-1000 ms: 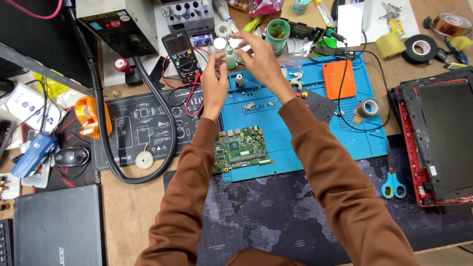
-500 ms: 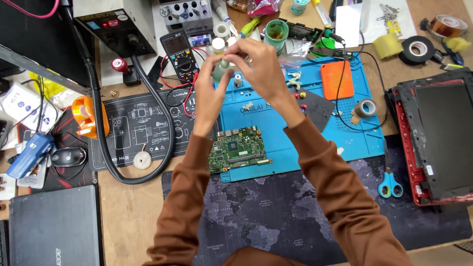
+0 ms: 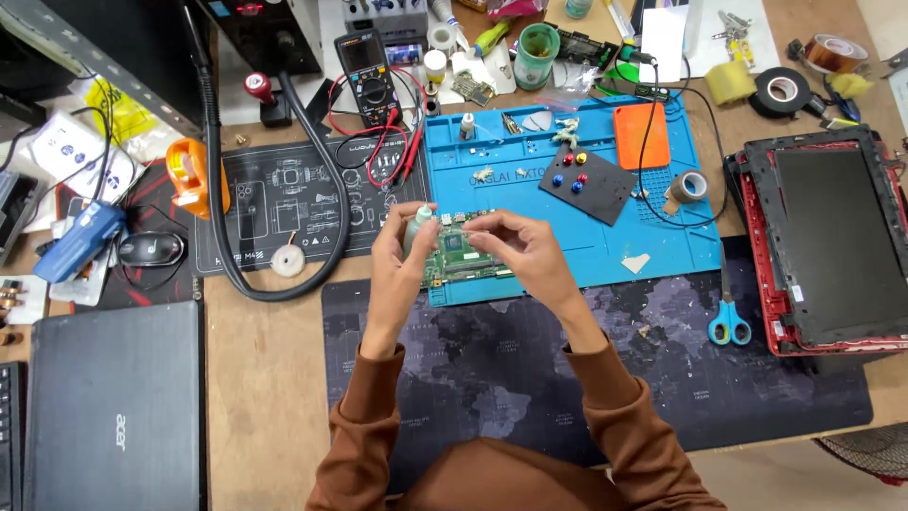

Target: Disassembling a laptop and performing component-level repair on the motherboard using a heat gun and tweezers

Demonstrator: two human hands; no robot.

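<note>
Left hand (image 3: 397, 260) is closed around a small pale bottle (image 3: 417, 227), which stands roughly upright between thumb and curled fingers, its tip just above the left end of the green board (image 3: 461, 257). The board lies on the near left corner of the blue mat (image 3: 605, 246), directly beneath and between both hands, partly hidden by them. Right hand (image 3: 525, 251) hovers over the board's right half, fingertips (image 3: 473, 223) pinched close together; whether they grip anything cannot be told.
</note>
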